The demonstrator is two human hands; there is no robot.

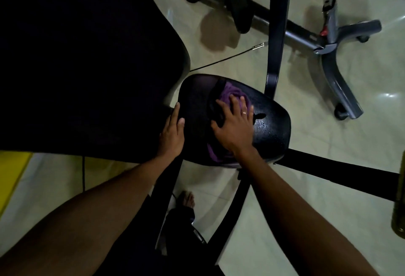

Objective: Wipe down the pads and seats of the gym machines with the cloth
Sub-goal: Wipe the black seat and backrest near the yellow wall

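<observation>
Head view: looking straight down, the light is dim.
Seat: black and rounded, with a speckled shine on its right part, sitting on a black frame above the pale floor.
Cloth: purple and bunched on the middle of the seat. It shows past the fingertips and again below the wrist.
Right grip: flat and wide open, fingers spread, palm pressing the cloth onto the seat. A ring is on one finger.
Left grip: fingers straight along the seat's left edge, thumb resting on top, nothing held.
Back pad: big and black, just beside the seat on the left.
Grey base: on wheels, well apart at upper right.
Cable: thin and black, crossing the floor beyond the seat.
Foot: bare, on the floor below the seat.
</observation>
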